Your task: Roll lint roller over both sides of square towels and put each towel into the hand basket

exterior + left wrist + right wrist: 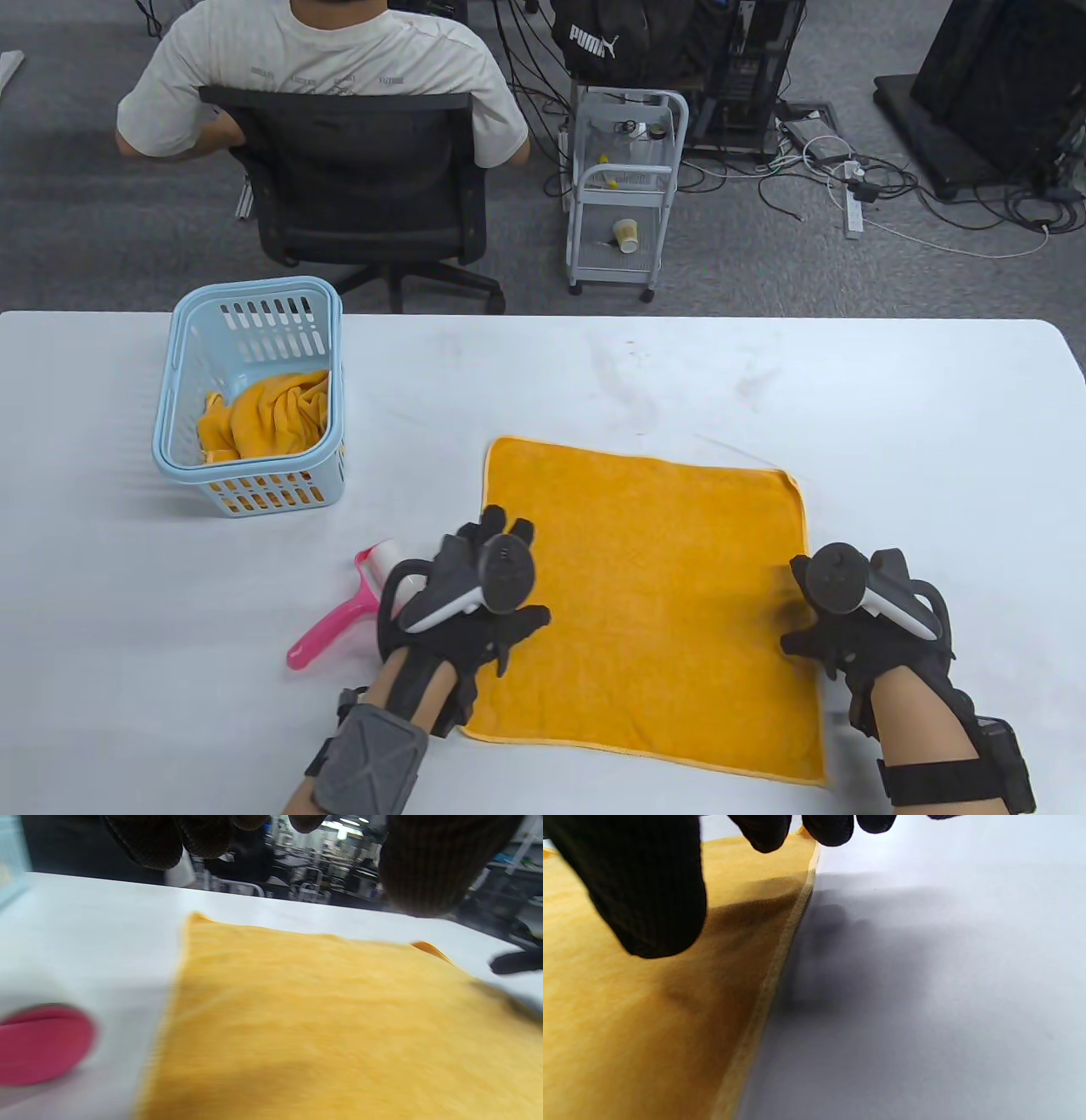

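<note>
Towel point(653, 594) flat, both hands above its side edges, fingers loosely open, holding nothing.
Judgement: left hand point(475, 594) takes lint roller point(348, 611) at 9 o'clock; right hand point(857, 620) pins edge.

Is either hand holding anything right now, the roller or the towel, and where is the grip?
Nothing is held. The left hand and right hand are over the towel's side edges, fingers uncurled. The lint roller lies loose on the table.
</note>
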Demonstrator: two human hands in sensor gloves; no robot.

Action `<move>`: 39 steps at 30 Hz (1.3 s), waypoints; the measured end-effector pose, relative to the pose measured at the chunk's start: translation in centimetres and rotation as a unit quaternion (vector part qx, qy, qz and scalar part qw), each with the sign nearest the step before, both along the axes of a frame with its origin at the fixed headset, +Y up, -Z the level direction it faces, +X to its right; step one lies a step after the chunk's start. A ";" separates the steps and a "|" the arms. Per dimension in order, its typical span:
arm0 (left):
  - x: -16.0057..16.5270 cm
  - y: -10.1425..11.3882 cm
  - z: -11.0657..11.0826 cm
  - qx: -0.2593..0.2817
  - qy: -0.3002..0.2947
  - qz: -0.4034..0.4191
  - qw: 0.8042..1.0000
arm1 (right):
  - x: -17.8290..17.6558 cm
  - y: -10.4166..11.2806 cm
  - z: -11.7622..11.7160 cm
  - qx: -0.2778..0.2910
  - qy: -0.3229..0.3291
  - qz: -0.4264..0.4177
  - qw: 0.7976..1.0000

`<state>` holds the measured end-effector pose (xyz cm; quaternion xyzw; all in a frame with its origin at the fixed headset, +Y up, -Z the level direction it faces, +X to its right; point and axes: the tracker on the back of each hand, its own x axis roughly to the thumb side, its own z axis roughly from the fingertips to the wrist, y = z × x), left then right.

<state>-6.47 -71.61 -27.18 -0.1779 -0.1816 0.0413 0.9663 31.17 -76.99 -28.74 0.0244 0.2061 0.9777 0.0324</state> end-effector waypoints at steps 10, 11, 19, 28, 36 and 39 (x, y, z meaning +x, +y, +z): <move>5.6 -6.7 -1.5 -0.057 -0.044 -0.060 0.996 | 0.0 0.6 0.0 0.048 0.002 -0.011 0.999; 5.6 -7.3 -1.5 -0.070 -0.044 -0.069 0.994 | 0.0 0.6 0.0 0.048 0.002 -0.010 0.999; 5.4 -7.6 -1.4 -0.054 -0.042 -0.079 0.994 | -0.1 0.5 0.0 0.047 0.002 -0.010 0.999; 3.6 -6.0 -2.0 -0.050 0.000 0.045 0.998 | -0.2 0.3 0.0 0.050 0.005 -0.021 0.999; -3.8 4.7 -3.6 0.035 0.096 0.261 0.960 | -0.3 0.1 0.0 0.066 0.000 -0.049 0.997; -7.7 10.0 -3.8 0.094 0.132 0.317 0.935 | -0.3 0.0 0.0 0.066 0.000 -0.048 0.997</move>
